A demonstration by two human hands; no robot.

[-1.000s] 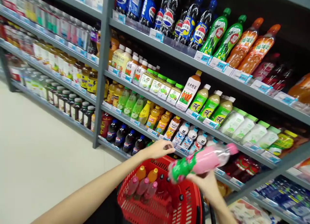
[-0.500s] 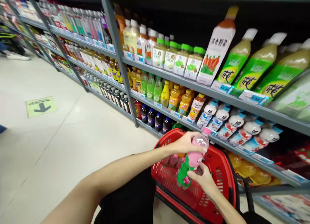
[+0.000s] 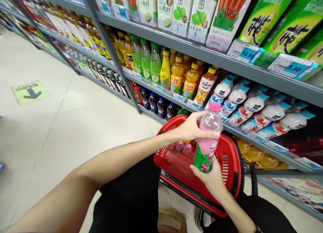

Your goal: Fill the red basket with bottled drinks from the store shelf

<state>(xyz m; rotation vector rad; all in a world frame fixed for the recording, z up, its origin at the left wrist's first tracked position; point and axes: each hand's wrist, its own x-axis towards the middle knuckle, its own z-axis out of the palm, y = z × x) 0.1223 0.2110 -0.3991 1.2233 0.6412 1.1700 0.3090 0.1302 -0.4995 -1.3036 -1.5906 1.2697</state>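
Bottle is held nearly upright over the basket; pink-capped bottles are inside, at its nine o'clock. Left hand: fingers curled round its upper body. Right hand: thumb and partly hidden fingers cup its base. Advised: firm two-handed grip, base supported.

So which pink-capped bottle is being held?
The bottle between the left hand and the right hand, over the red basket; the other pink-capped bottles sit inside it.
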